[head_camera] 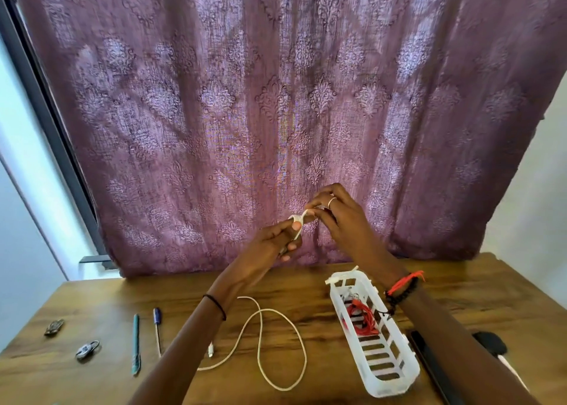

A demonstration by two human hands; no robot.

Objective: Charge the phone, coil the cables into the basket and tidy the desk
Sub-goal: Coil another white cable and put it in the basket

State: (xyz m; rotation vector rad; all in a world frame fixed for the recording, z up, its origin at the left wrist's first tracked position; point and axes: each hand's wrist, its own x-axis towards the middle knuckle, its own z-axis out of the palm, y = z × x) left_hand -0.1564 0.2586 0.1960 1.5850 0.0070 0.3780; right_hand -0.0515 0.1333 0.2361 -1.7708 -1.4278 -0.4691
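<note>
Pinch grip on white cable [298,220] (aloft)

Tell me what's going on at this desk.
A person is coiling a white cable: the left hand grips the wound loops up in front of the curtain while the right hand pinches the next turn. The cable's loose end lies looped on the wooden desk. A red cable already sits in the white basket.
</note>
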